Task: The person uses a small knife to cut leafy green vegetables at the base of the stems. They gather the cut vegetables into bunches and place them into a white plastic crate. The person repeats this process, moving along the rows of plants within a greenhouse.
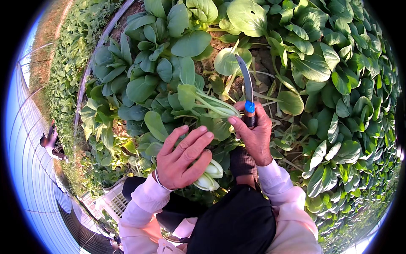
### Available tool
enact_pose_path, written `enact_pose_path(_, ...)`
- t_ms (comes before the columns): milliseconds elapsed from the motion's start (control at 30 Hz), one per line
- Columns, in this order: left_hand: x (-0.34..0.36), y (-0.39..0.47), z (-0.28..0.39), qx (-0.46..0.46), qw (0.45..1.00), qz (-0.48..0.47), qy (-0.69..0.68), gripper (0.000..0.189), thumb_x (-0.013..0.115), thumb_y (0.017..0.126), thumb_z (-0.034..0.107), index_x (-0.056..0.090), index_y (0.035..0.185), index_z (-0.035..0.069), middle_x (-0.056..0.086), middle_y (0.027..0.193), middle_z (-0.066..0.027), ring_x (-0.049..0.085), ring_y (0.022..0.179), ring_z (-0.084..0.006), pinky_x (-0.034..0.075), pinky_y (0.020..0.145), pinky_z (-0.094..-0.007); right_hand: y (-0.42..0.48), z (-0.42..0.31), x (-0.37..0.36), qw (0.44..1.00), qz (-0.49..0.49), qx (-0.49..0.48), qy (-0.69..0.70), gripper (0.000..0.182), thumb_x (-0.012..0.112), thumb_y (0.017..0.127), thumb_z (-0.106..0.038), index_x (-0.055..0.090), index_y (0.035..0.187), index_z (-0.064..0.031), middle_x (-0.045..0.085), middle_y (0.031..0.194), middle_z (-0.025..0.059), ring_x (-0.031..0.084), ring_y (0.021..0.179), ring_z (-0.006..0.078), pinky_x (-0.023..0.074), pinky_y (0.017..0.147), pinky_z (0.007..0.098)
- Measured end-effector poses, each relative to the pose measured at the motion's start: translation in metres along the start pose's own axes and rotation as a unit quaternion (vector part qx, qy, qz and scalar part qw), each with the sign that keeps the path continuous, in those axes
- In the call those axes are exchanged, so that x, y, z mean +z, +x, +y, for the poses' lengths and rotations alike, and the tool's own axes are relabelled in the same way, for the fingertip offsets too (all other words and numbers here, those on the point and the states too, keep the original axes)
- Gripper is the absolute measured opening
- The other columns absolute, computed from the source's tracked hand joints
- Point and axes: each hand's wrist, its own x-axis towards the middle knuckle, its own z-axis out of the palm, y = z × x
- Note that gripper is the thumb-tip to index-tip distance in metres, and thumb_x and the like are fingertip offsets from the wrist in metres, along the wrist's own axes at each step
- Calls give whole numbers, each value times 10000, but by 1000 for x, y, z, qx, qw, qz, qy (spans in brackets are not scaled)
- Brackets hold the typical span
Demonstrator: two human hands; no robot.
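My right hand (254,133) grips the dark handle of a curved harvesting knife (246,76), whose blade points up and away. Blue wrapping rings the top of the handle. The thumb and fingers of the same hand also pinch the base of a cut bok choy (215,106); its stems and leaves stretch to the left. Lower left is my left hand (182,158), back upward and fingers apart, wearing a bracelet (161,181). Pale bok choy heads (209,177) show under and beside it; whether it touches them is unclear.
Dense bok choy (320,63) grows all around, with bare soil (261,60) ahead. A white plastic crate (112,200) stands at lower left. A pale hose or strip (90,60) borders the bed. Another person (52,143) is far left near the hooped greenhouse wall (28,127).
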Motion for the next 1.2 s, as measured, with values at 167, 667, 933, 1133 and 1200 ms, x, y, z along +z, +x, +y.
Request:
enact_pose_path(167, -8, 10, 16, -56, 995, -32, 79, 182, 655, 824, 174, 599, 996, 149, 639, 1220, -116, 627, 1130, -297, 345, 1077, -548, -33, -14, 5, 991, -131, 8, 13, 276, 816, 800, -114, 634, 996, -44, 617, 886, -13, 515, 760, 76, 445, 691, 234)
enact_pose_path(667, -48, 36, -50, -469, 825, 140, -281, 348, 677, 758, -48, 634, 1097, 21, 685, 1065, -112, 616, 957, -112, 483, 807, -254, 13, 74, 2, 947, -177, 36, -266, 366, 454, 1020, -348, 569, 995, -1, 610, 714, 247, 574, 679, 476, 435, 610, 513)
enact_pose_path(933, 43, -5, -17, -183, 958, -216, 56, 270, 703, 629, 96, 628, 879, 27, 650, 1149, -151, 579, 1148, -311, 472, 814, -408, -12, 80, -34, 910, -141, 40, -387, 336, 475, 1016, -325, 558, 1026, 1, 617, 714, 232, 591, 677, 453, 434, 587, 518)
enact_pose_path(1133, 83, -45, 8, -135, 966, -192, 108, 142, 592, 759, 112, 629, 857, 16, 648, 1135, -137, 571, 1165, -280, 434, 772, -387, -5, 75, -38, 940, -131, 17, -315, 353, 474, 1023, -321, 537, 933, 15, 584, 694, 243, 564, 672, 467, 412, 576, 505)
enact_pose_path(1200, 82, -50, 4, -144, 964, -202, 99, 202, 611, 714, 80, 625, 905, 16, 633, 1177, -130, 557, 1191, -280, 433, 774, -385, 3, 74, -32, 933, -133, -8, -333, 348, 474, 1022, -319, 537, 930, 12, 587, 696, 247, 568, 672, 468, 415, 578, 510)
